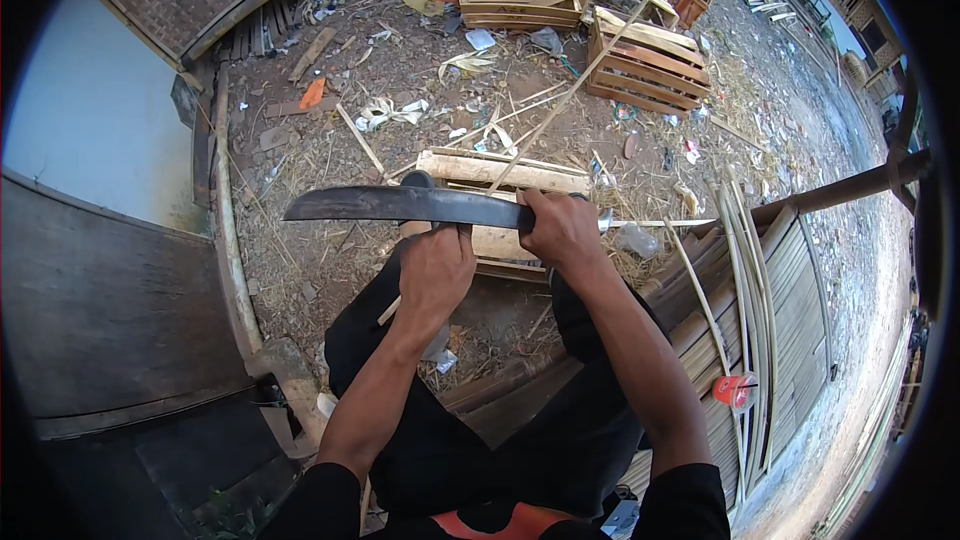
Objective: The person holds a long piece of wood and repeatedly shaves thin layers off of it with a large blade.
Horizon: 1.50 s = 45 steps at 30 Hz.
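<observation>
A machete with a long dark blade lies crosswise in front of me, its tip pointing left. My right hand is closed round the handle end. Just under the blade, my left hand is closed in a fist on a long thin bamboo strip. The strip runs up and away to the far right, passing behind the blade, and its short near end shows below my left wrist. Between my knees and beyond the blade stands a slatted wooden crate, partly hidden by blade and hands.
More wooden crates stand on the littered dirt ground ahead. On the right, long bamboo strips and a red-labelled plastic cup rest on a bamboo-slat bench. A wooden board wall rises at left.
</observation>
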{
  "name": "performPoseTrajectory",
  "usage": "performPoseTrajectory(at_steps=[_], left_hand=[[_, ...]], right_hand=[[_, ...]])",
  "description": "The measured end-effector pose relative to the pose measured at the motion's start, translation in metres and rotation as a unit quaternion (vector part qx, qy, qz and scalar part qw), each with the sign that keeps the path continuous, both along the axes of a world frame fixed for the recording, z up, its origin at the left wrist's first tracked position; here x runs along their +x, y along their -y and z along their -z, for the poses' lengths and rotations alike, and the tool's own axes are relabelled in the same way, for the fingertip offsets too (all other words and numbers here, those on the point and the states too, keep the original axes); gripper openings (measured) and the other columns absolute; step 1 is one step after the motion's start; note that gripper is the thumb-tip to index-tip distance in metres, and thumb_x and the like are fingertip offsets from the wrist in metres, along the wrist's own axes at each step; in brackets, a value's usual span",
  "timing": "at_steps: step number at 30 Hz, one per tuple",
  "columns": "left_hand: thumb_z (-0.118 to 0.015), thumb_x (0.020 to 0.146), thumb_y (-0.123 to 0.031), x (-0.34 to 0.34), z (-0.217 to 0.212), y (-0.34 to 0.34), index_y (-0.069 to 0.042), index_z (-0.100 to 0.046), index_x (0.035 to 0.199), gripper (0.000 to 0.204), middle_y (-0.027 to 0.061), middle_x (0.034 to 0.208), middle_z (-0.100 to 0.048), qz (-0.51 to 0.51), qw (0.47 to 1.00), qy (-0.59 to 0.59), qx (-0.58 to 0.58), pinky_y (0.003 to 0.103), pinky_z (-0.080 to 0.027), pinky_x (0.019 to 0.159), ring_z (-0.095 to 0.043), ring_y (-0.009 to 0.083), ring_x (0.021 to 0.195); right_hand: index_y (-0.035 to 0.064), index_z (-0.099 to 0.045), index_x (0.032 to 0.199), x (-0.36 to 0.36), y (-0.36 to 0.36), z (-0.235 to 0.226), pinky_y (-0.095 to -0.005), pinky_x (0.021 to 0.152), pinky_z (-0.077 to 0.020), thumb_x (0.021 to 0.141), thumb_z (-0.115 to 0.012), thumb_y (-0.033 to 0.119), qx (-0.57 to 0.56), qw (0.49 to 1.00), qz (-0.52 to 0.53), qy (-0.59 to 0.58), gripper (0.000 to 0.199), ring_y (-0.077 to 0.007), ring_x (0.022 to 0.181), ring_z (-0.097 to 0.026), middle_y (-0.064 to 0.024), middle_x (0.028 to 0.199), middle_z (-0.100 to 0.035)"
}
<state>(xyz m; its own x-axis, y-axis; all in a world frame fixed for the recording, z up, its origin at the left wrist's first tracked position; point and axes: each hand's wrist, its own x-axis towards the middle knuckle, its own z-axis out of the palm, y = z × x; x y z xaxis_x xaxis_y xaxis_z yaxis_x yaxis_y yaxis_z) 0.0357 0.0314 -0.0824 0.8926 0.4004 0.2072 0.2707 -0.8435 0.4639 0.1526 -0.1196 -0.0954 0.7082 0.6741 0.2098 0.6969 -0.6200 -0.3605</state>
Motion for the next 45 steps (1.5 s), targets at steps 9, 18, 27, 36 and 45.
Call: performPoseTrajectory(at_steps=[9,18,27,36,45], left_hand=[[-0.047,0.099,-0.021,-0.001,-0.019,0.007,0.002,-0.062,0.093,0.028,0.0261,0.075,-0.064,-0.005,0.997,-0.043,-0.056,0.056,-0.048,0.066,-0.062,0.0467,0.070],[-0.045,0.103,-0.030,-0.050,-0.013,-0.018,-0.007,-0.059,0.085,0.032,0.0175,0.063,-0.062,-0.027,0.998,-0.050,0.036,0.051,-0.049,0.053,-0.063,0.0400,0.057],[-0.046,0.102,-0.030,-0.024,0.000,-0.017,-0.007,-0.058,0.081,0.033,0.0177,0.062,-0.062,0.008,0.999,-0.043,0.029,0.050,-0.049,0.053,-0.063,0.0398,0.057],[-0.061,0.096,-0.035,-0.050,-0.012,-0.046,-0.006,-0.061,0.082,0.032,0.0155,0.061,-0.060,-0.007,0.998,-0.023,0.054,0.047,-0.043,0.051,-0.060,0.0394,0.057],[-0.072,0.088,-0.023,-0.140,-0.034,-0.071,-0.009,-0.060,0.078,0.021,0.0128,0.060,-0.059,0.008,0.993,-0.021,0.116,0.040,-0.041,0.047,-0.060,0.0312,0.052]], right_hand=[[0.0141,-0.066,0.095,0.017,0.014,0.008,-0.0469,0.061,-0.0527,0.068,-0.070,0.018,-0.001,0.999,0.048,0.023,0.027,-0.0350,0.066,-0.067,-0.0118,0.074,-0.069],[0.0036,-0.072,0.091,0.079,0.094,0.008,-0.0505,0.078,-0.0528,0.085,-0.057,0.023,-0.067,0.936,0.338,-0.074,0.026,-0.0419,0.083,-0.068,-0.0247,0.083,-0.069],[0.0064,-0.071,0.089,0.052,0.077,0.001,-0.0512,0.076,-0.0518,0.083,-0.058,0.025,-0.067,0.959,0.264,-0.074,0.024,-0.0413,0.079,-0.067,-0.0228,0.080,-0.069],[0.0095,-0.069,0.095,0.040,0.029,-0.017,-0.0500,0.071,-0.0527,0.078,-0.061,0.028,-0.115,0.985,0.104,-0.070,0.027,-0.0375,0.074,-0.068,-0.0189,0.072,-0.068],[0.0097,-0.072,0.093,0.069,0.096,-0.004,-0.0491,0.074,-0.0524,0.077,-0.063,0.028,-0.047,0.964,0.259,-0.039,0.025,-0.0400,0.079,-0.068,-0.0213,0.079,-0.069]])
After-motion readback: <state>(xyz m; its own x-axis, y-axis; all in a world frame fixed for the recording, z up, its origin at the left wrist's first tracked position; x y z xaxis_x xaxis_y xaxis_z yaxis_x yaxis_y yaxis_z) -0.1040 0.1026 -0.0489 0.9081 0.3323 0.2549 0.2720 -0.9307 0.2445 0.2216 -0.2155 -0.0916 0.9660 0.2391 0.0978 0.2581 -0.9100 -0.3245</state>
